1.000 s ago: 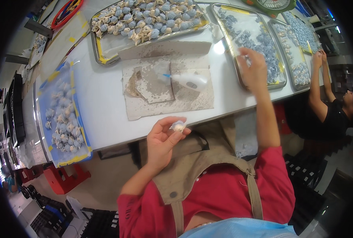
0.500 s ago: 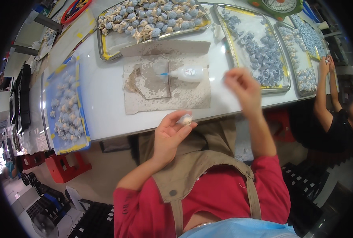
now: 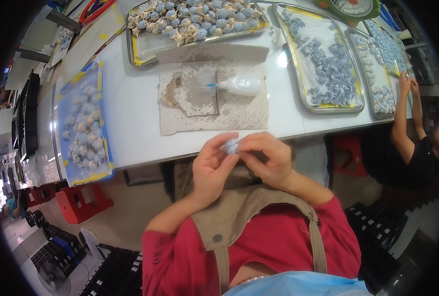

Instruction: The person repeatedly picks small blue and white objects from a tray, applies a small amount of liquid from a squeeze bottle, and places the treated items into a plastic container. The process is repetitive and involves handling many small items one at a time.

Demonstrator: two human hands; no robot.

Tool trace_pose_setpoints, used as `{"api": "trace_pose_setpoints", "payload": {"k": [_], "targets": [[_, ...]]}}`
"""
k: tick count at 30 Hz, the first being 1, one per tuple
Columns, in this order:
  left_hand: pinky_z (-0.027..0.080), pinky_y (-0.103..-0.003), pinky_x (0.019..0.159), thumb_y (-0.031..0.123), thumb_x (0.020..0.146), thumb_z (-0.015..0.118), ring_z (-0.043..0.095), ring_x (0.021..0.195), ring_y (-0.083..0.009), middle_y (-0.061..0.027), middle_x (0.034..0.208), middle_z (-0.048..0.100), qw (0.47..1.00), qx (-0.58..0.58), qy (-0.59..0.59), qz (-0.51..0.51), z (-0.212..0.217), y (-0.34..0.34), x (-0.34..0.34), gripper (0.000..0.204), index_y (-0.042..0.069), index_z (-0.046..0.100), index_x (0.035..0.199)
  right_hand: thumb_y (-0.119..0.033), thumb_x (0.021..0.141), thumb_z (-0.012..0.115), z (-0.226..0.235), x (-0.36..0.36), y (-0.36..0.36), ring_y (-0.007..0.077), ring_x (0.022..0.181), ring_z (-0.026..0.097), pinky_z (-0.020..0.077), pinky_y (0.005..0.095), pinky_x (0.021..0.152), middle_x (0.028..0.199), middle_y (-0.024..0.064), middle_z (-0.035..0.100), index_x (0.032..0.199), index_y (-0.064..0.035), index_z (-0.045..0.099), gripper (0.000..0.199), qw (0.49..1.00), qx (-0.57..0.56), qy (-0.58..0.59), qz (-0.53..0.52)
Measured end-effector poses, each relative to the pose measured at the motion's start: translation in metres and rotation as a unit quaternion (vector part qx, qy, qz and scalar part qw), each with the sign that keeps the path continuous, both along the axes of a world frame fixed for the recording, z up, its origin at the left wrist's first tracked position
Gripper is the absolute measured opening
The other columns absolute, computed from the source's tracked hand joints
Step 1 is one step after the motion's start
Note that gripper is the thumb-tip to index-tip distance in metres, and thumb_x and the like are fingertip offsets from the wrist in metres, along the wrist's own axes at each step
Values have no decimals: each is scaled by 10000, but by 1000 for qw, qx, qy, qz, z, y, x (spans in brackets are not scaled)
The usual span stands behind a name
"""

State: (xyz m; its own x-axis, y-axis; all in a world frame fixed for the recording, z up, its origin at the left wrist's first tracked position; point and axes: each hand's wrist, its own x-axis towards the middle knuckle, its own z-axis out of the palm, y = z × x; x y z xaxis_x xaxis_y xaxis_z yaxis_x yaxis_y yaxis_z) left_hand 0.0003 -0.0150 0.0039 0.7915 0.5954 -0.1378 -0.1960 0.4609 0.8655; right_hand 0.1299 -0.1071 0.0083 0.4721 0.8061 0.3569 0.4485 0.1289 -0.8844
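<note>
Just ahead of me, a white counter (image 3: pixel 133 116) stretches across the view, laden with trays. A metal tray (image 3: pixel 155 43) of clustered blue-and-cream pieces sits at the far side, a second metal tray (image 3: pixel 304 71) of loose blue petals lies to my right, and a blue tray (image 3: pixel 75 172) of more blue-and-cream pieces rests to my left. Among them lies a stained cardboard sheet (image 3: pixel 249 116), its far edge folded up. My left hand (image 3: pixel 209 165) meets my right hand (image 3: pixel 268 153) at the counter's front edge, the fingers of both drawn into a tight pinch. On the cardboard sheet, a white squeeze bottle (image 3: pixel 243 85) lies on its side, blue tip pointing left; a careless reach could, I judge, set it rolling, and it might leak if that tip is open, which I cannot tell. Smallest of all is the small blue piece (image 3: pixel 231 146), caught between my left and right fingertips, which hide part of it. Its thin-looking edges could bend or tear if both pinches bear down too hard or twist against each other. Too light a grip risks the opposite: held up at the front edge, it could slip and drop off the counter.
</note>
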Motion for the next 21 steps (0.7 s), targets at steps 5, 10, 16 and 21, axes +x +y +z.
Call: {"api": "trace_pose_setpoints", "payload": {"k": [5, 10, 16, 21], "targets": [[423, -189, 755, -45, 855, 559, 504, 812, -47, -19, 913, 544, 998, 52, 26, -16, -1, 3, -5, 392, -35, 459, 1234, 44, 668, 694, 7, -3, -1, 211, 759, 624, 509, 285, 626, 840, 91, 633, 865, -33, 641, 217, 998, -19, -60, -18], [436, -177, 710, -29, 867, 555, 526, 761, -47, -23, 852, 568, 994, 92, 53, -13, 0, 5, -8, 328, -45, 501, 1191, 66, 651, 690, 13, -4, 1, 204, 706, 618, 502, 273, 580, 813, 92, 628, 852, -26, 653, 224, 988, 5, -152, -6], [465, -213, 788, -24, 874, 543, 586, 892, -105, -97, 980, 617, 993, 98, 55, -21, 3, 9, -6, 283, -58, 518, 1154, 40, 650, 702, -2, 14, 5, 219, 711, 600, 489, 284, 604, 820, 79, 615, 864, -47, 648, 237, 991, 32, -107, 70], [461, -249, 840, -19, 860, 563, 578, 959, -132, -115, 1109, 592, 994, 106, 5, -29, 7, 8, -3, 288, -45, 534, 1146, 31, 714, 690, -7, 21, 0, 177, 900, 584, 478, 294, 757, 1015, 84, 585, 1076, -54, 578, 389, 984, -3, 156, 84]]}}
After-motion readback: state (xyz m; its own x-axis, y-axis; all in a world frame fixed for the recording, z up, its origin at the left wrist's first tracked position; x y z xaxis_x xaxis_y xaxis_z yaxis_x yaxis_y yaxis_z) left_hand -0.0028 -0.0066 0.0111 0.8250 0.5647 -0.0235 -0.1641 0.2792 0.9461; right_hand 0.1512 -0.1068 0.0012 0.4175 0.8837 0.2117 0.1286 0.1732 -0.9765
